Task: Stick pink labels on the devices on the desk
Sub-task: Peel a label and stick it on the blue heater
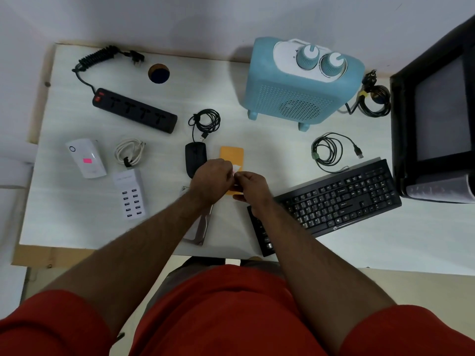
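Observation:
My left hand (212, 179) and my right hand (250, 186) meet over the middle of the desk, fingertips pinched together on a small pink label (234, 171). Under them lies an orange label pad (231, 154), partly hidden. A black mouse (195, 156) sits just left of the pad. A white plug-in device (86, 158) at the left carries a pink label (87, 160). A white USB charging hub (129, 194), a black power strip (135, 110), a blue heater (300, 83) and a black keyboard (334, 199) show no label.
A black monitor (437, 119) stands at the right edge. Coiled cables lie by the mouse (205, 120), by the keyboard (327, 151), behind the heater (375, 100), and a white one (129, 151) near the hub. A grey flat object (199, 229) lies under my left forearm. The desk (77, 227) has a cable hole (158, 73).

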